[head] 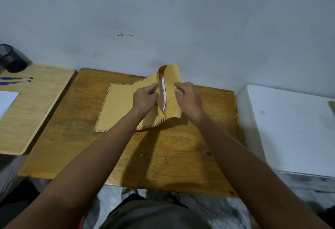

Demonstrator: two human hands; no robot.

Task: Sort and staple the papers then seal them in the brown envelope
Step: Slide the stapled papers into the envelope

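A brown envelope with an orange-and-black striped border lies on the wooden table, its mouth to the right. My left hand pinches the upper edge of the mouth. My right hand holds the raised flap. Between my hands the mouth gapes, and a strip of white paper shows inside. No stapler is in view.
At the left stands a lighter wooden tray with two blue pens, a white sheet and a black mesh cup. A white box sits at the right. A grey wall rises just behind the table.
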